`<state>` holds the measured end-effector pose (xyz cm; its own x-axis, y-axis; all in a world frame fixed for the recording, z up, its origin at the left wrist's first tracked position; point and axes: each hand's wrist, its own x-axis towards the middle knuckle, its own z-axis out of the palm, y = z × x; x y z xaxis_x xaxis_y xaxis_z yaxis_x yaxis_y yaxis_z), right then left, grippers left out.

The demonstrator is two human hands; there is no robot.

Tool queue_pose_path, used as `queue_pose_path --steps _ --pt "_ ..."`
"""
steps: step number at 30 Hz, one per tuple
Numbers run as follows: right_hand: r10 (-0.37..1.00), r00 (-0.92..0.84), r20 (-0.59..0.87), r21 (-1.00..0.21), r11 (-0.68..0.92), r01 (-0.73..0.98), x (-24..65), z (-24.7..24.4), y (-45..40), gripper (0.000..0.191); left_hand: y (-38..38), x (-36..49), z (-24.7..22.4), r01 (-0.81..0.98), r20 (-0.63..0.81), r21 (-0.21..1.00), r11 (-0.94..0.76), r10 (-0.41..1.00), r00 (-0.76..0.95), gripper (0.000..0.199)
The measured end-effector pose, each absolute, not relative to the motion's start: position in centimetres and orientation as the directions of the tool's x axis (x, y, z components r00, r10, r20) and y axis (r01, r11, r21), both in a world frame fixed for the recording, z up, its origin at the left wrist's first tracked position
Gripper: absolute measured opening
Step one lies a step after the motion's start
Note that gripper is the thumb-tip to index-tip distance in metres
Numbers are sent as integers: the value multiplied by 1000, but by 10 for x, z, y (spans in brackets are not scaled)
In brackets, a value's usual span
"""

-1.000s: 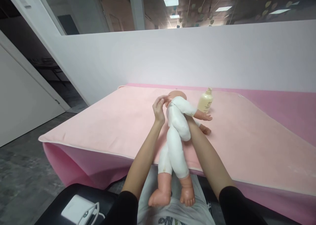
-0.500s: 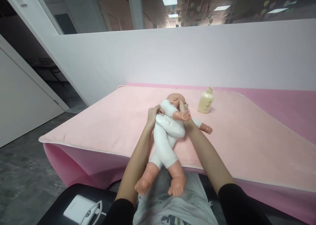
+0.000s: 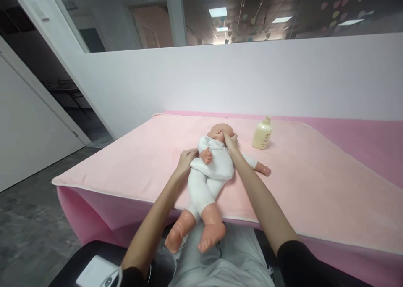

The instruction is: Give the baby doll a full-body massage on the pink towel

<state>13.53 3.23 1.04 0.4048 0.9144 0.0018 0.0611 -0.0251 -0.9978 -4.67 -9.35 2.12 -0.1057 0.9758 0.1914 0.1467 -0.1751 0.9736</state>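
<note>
Pink cloth (image 3: 141, 152) bears a doll (image 3: 217, 163), head (image 3: 225, 128) wallward, right hand (image 3: 231, 140) cupping it, left hand's (image 3: 187, 158) grip unclear.

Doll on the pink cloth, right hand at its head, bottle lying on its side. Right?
The bottle isn't on its side: the head view shows it upright. The doll is on the pink cloth, right hand at its head.

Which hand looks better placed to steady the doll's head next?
Probably the right: the right hand is against the doll's head, while the left hand rests farther down, beside the doll's torso.
</note>
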Motion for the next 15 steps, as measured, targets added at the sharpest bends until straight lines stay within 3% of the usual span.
queue_pose_path --steps 2,4,7,9,12,15 --pt "915 403 0 -996 -37 83 134 13 30 75 -119 -49 22 129 204 971 -203 979 1 28" --pt "907 420 -4 -990 -63 127 132 16 29 76 -148 -48 21 88 180 979 -182 983 32 44" --pt "906 423 0 -985 -74 158 130 19 27 75 -190 -39 18 5 112 994 -112 991 -70 71" --pt "908 418 -4 -985 -75 155 130 21 27 73 -213 -27 15 -18 39 999 -42 989 -140 78" --pt "916 402 -11 -989 -71 134 131 22 25 69 -239 -7 11 -109 -87 992 71 985 -150 71" --pt "926 376 0 -993 -44 106 131 20 25 70 -252 13 8 -361 -219 918 162 968 -123 56"
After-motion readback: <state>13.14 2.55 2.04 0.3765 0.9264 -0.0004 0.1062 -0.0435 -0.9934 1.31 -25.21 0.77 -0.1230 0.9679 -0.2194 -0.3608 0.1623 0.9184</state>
